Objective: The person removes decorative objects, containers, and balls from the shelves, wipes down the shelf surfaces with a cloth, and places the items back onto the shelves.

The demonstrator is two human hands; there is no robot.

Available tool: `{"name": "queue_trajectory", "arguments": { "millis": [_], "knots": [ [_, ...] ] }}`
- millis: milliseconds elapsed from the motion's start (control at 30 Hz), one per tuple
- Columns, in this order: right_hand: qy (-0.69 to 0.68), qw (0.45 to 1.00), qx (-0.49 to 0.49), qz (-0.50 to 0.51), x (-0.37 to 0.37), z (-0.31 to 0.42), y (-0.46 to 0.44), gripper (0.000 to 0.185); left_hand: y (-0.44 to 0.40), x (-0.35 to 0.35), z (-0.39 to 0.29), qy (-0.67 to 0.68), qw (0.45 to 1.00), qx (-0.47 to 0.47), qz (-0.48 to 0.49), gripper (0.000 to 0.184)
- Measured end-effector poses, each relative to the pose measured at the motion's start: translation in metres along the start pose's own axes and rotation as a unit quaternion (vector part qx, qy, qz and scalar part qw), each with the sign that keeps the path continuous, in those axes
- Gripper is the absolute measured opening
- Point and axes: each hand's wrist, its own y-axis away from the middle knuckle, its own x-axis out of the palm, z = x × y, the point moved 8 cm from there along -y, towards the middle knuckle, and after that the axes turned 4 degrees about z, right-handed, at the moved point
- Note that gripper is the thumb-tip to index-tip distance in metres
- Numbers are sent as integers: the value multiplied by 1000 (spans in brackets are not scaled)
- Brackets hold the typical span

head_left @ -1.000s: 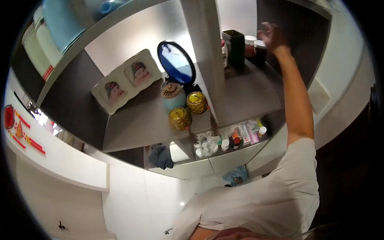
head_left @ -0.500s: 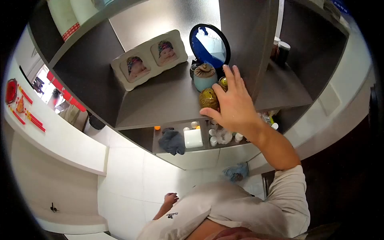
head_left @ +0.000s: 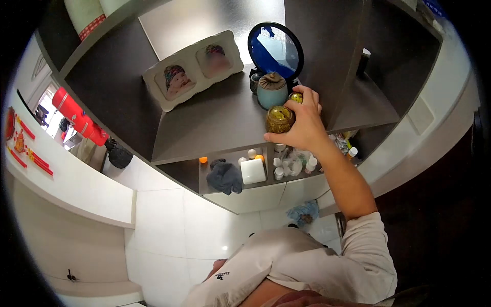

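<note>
My right hand (head_left: 307,124) reaches onto the shelf, with its thumb and index finger around a round golden-brown pot (head_left: 280,120) with a shiny yellow-green top. The other fingers curl beside a smaller golden pot (head_left: 295,97) just behind it; whether they touch it I cannot tell. Next to these stands a pale blue jar (head_left: 272,97) with a brown, cloth-like lid. Behind the jar leans a round black-rimmed mirror (head_left: 284,48). Of my left arm only a bit of skin shows low beside the shirt, and its fingers are hidden.
A white double photo frame (head_left: 192,69) leans on the shelf (head_left: 204,123) at left. The lower shelf holds a dark cloth (head_left: 224,176), a white box (head_left: 253,171) and several small bottles. An upright divider (head_left: 348,66) stands right of my hand. A blue bag (head_left: 304,211) lies on the floor.
My right hand has closed from spread fingers to a grip around the golden-brown pot. My left hand has slipped mostly out of sight behind the shirt. The view has shifted slightly.
</note>
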Motion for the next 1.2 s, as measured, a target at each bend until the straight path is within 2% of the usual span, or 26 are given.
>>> {"name": "queue_trajectory", "arguments": {
  "millis": [100, 200, 267, 300, 333, 433, 467, 533, 567, 600, 633, 700, 733, 767, 800, 867, 967, 1100, 1200],
  "knots": [
    [-37, 999, -3, -4, 1, 0, 3, 76, 31, -26, -49, 109, 994, -4, -15, 26],
    [-30, 999, -6, -19, 1, 0, 5, 74, 52, -42, -103, 287, 957, -13, -46, 27],
    [-25, 999, -19, -40, 1, 0, 7, 69, 6, -36, -102, 319, 947, 40, -13, 32],
    [-23, 998, -25, -49, 1, 1, 8, 67, 2, -37, -118, 382, 923, 56, -5, 32],
    [-36, 997, -31, -63, -2, 2, 11, 64, 2, -43, -133, 349, 933, 85, -29, 31],
    [-65, 990, -64, -104, -13, 10, 24, 56, 44, -77, -227, 216, 936, 260, -101, 25],
    [-68, 987, -82, -121, -21, 19, 34, 53, 83, -96, -270, 194, 917, 316, -149, 24],
    [-77, 980, -143, -115, -34, 45, 55, 52, 179, -127, -357, 219, 856, 433, -175, 22],
    [-86, 978, -164, -100, -35, 55, 65, 52, 217, -138, -389, 235, 806, 517, -169, 32],
    [-97, 974, -186, -83, -32, 64, 75, 52, 255, -146, -418, 243, 787, 554, -116, 50],
    [-122, 970, -195, -78, -25, 72, 83, 51, 290, -150, -445, 277, 737, 614, -62, 74],
    [-134, 967, -213, -44, -9, 84, 97, 54, 353, -158, -492, 244, 690, 681, -32, 107],
    [-141, 964, -224, -30, -2, 90, 104, 55, 370, -156, -506, 226, 670, 705, -52, 114],
    [-155, 962, -225, -14, 7, 94, 109, 54, 375, -150, -518, 229, 687, 688, -37, 117],
    [-159, 956, -246, 1, 22, 91, 112, 53, 372, -149, -525, 147, 708, 685, -88, 110],
    [-175, 954, -244, -28, 32, 91, 118, 50, 362, -142, -535, 107, 733, 670, -47, 92],
    [-187, 957, -219, -45, 36, 90, 122, 49, 353, -137, -528, 135, 731, 667, -52, 69],
    [-222, 948, -225, -41, 41, 88, 122, 50, 349, -138, -522, 191, 756, 625, -45, 47],
    [-234, 946, -221, -34, 42, 89, 121, 51, 331, -137, -513, 276, 770, 576, 1, 43]
  ]
}}
